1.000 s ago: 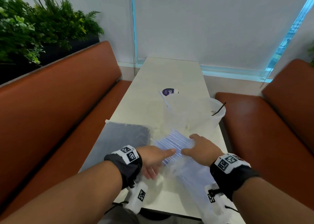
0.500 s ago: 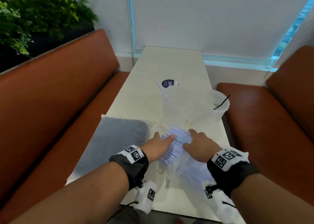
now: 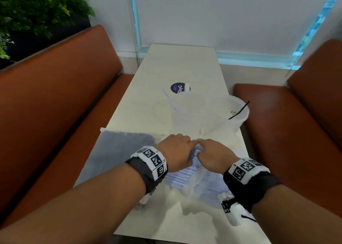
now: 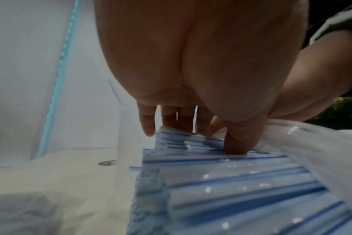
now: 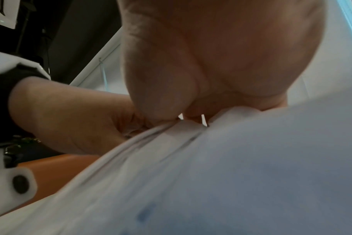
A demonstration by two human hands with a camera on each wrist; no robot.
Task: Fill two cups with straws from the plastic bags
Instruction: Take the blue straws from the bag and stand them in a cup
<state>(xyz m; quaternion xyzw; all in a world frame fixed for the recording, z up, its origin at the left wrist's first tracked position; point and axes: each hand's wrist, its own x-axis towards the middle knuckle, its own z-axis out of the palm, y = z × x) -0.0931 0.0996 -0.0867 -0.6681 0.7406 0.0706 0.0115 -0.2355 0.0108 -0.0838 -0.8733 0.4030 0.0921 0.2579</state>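
Both hands meet over the fanned bundle of blue-striped wrapped straws (image 3: 192,162) spilling from its crumpled clear plastic bag (image 3: 207,186) on the pale table (image 3: 166,67). I read my left hand (image 3: 175,151) as pinching the straws, thumb on top, fingers beyond; my right hand (image 3: 212,154) curls onto the bag's mouth. To lift cleanly, I would square the ends first. Farther off stand two translucent plastic cups (image 3: 187,112), each already holding a single straw.
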